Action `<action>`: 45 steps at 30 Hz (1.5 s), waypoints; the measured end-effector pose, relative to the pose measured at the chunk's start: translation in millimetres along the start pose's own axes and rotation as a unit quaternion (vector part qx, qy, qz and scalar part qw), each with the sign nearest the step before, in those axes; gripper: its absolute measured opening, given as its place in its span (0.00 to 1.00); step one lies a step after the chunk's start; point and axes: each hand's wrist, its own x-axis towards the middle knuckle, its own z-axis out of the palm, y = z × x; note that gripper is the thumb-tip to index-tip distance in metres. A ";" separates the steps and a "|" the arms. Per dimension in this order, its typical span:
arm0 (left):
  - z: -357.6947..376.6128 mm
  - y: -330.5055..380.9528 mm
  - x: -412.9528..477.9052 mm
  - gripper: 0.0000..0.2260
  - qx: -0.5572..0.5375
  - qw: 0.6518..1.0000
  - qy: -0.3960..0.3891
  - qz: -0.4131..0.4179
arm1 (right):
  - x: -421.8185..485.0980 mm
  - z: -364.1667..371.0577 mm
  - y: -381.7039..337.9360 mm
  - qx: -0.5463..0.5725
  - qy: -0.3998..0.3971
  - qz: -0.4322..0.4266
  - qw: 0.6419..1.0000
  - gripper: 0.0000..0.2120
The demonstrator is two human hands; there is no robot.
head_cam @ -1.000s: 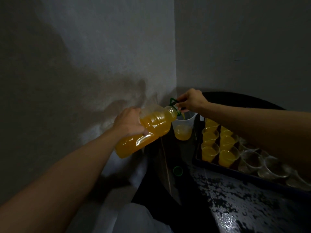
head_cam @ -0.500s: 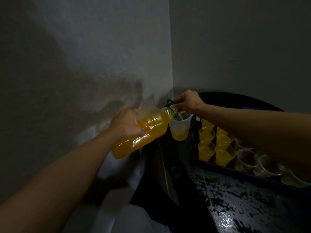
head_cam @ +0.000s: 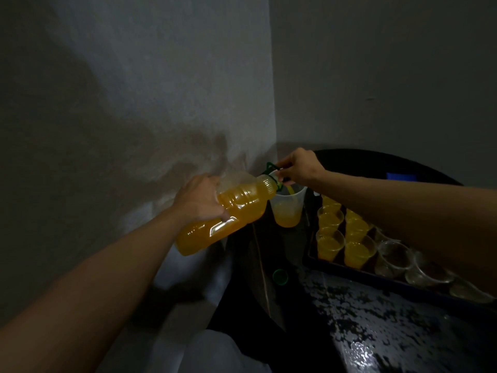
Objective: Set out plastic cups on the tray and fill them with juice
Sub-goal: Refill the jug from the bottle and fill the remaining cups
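At the far left, your left hand (head_cam: 200, 200) is wrapped around the belly of the juice bottle (head_cam: 236, 214), thumb side up, holding it tipped with the neck higher than the base and pointing right. Just right of that, a thin stream of juice leaves the bottle's mouth and falls into the clear jug (head_cam: 287, 208), which holds a shallow pool of orange at its bottom. Above the jug's rim, your right hand (head_cam: 301, 166) has its fingers curled in, pinching the green loop (head_cam: 269, 167) that hangs off the bottle's neck. Your hands are near each other but not touching, with the bottle between them. Below the jug, a green cap (head_cam: 280, 277) lies alone on the dark, speckled table (head_cam: 376, 332). Further right, under your right forearm, the tray (head_cam: 349, 273) holds filled cups (head_cam: 329, 242) at its left end and empty cups (head_cam: 392, 258) beside them to the right.
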 end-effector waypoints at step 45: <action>-12.8 -0.6 -8.1 0.41 0.006 1.000 -0.013 -0.010 | -4.2 4.6 -9.9 0.005 0.012 -0.013 1.000 0.10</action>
